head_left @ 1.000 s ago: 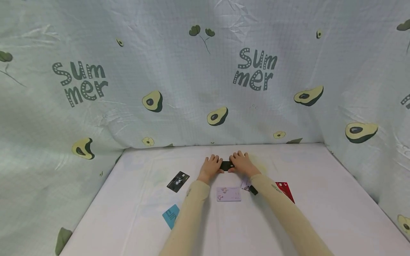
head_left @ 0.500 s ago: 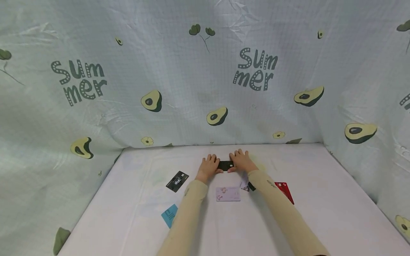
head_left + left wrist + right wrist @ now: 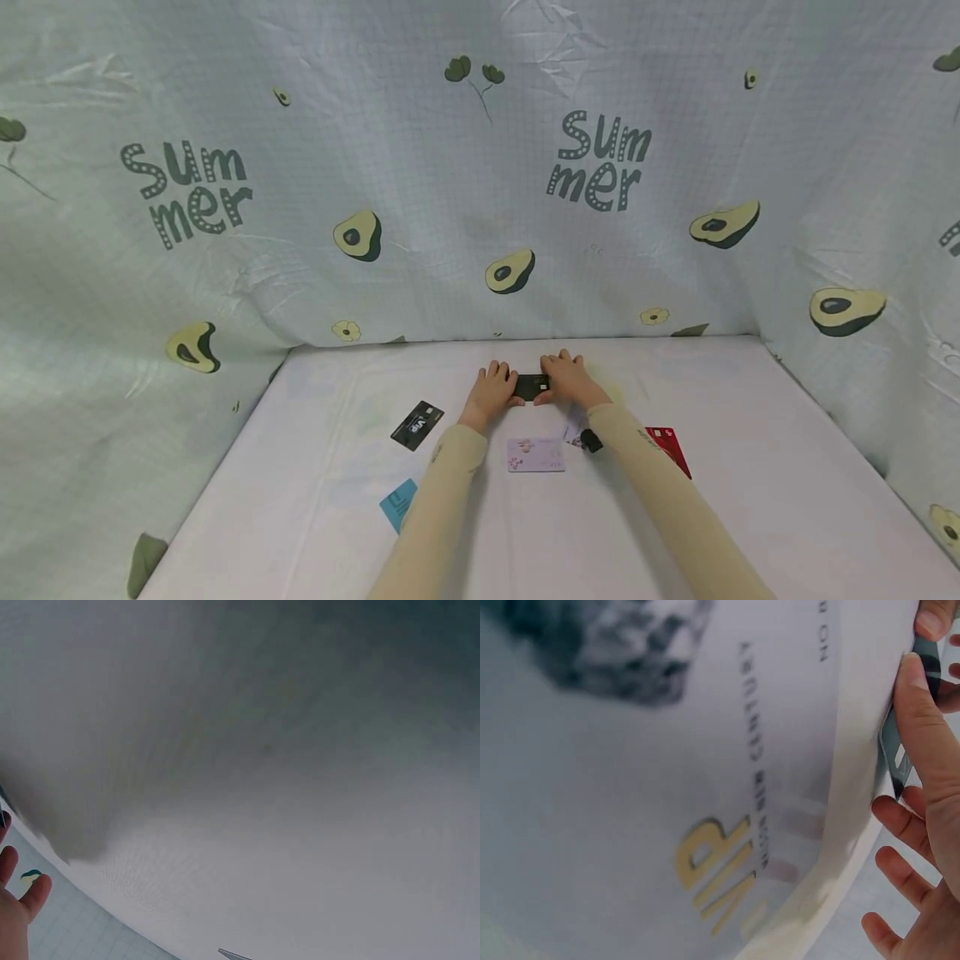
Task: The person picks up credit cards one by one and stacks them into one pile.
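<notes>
Avocado-print cloth (image 3: pixel 420 158) hangs beyond our grip, with a white table (image 3: pixel 262 517) beneath it. Our left hand (image 3: pixel 491 394) and right hand (image 3: pixel 570 382) pinch opposite short ends of a black card (image 3: pixel 532 387) lying between them. We judge it light, stiff and rather slippery, best held by those edges; nearer us lies a lilac card (image 3: pixel 536 455).

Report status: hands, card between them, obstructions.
Left hand and right hand pinch black card, one at each end. Nothing seen blocking it. Lilac card lies apart, nearer the camera.
</notes>
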Tool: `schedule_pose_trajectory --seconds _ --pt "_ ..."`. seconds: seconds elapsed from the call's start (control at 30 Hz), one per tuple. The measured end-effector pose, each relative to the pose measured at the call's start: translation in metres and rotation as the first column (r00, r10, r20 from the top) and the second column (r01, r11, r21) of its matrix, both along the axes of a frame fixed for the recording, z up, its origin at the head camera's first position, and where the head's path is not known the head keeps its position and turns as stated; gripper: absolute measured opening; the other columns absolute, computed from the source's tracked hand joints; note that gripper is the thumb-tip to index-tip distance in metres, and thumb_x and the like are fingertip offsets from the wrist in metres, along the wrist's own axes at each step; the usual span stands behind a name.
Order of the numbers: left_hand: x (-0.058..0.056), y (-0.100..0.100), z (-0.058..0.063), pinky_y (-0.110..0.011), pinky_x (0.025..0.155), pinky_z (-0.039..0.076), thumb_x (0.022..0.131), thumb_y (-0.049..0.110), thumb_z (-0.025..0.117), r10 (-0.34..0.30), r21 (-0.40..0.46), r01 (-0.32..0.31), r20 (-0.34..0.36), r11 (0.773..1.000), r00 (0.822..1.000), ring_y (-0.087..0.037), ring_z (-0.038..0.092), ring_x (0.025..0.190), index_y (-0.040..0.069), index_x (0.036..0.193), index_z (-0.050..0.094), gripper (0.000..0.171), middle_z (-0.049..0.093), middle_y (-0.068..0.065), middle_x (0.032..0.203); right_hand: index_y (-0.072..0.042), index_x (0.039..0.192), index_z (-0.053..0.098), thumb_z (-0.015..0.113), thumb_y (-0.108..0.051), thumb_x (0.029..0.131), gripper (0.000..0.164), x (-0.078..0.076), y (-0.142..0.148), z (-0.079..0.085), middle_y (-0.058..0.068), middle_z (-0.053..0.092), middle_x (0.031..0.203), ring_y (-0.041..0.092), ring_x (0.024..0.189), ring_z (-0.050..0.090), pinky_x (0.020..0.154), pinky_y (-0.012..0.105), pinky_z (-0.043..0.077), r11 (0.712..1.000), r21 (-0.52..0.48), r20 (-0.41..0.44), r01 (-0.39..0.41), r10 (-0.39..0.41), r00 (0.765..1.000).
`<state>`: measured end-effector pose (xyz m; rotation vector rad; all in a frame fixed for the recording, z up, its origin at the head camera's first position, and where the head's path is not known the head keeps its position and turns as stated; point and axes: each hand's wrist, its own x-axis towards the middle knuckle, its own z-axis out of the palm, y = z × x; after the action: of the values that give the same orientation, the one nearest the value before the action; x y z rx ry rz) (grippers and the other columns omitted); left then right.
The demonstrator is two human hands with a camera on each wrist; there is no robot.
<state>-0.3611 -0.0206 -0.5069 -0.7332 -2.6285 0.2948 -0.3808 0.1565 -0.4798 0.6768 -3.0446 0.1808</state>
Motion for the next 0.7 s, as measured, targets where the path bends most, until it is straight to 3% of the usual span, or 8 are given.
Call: schedule_pose_trajectory --seconds 0.07,0.37,0.7 --pt "0.0070 0.0002 0.0082 -0.036 0.080 0.043 0.077 0.056 0.045 -0.002 -0.004 0.002 -0.009 1.000 1.000 -0.022 0.047 0.098 0.012 0.108 0.056 0.055 0.053 -0.007 0.105 -0.012 0.091 0.050 0.072 -0.051 0.062 0.054 0.0005 0.0015 0.0002 0.005 0.057 0.089 0.023 0.085 0.040 0.073 0.042 0.028 0.999 -0.043 0.001 -0.012 0.012 1.000" --pt "0.0086 -0.0002 0.0130 -0.037 0.083 0.042 0.079 0.055 0.046 -0.005 -0.020 0.005 0.007 1.000 1.000 -0.022 0.046 0.100 0.012 0.115 0.054 0.057 0.053 -0.006 0.108 -0.015 0.103 0.053 0.072 -0.048 0.066 0.053 0.0072 0.0062 0.0026 0.006 0.058 0.097 0.023 0.087 0.039 0.073 0.042 0.028 0.994 -0.085 -0.051 -0.068 0.064 0.997" --pt "0.0113 -0.0011 0.0161 -0.038 0.090 0.040 0.085 0.054 0.041 -0.020 -0.127 0.022 0.020 0.992 1.000 -0.023 0.046 0.108 0.014 0.125 0.049 0.058 0.053 -0.005 0.115 -0.019 0.105 0.057 0.070 -0.054 0.065 0.054 0.0098 0.0080 0.0026 0.003 0.058 0.094 0.022 0.088 0.042 0.077 0.049 0.032 0.995 0.016 -0.155 -0.100 0.101 0.983"
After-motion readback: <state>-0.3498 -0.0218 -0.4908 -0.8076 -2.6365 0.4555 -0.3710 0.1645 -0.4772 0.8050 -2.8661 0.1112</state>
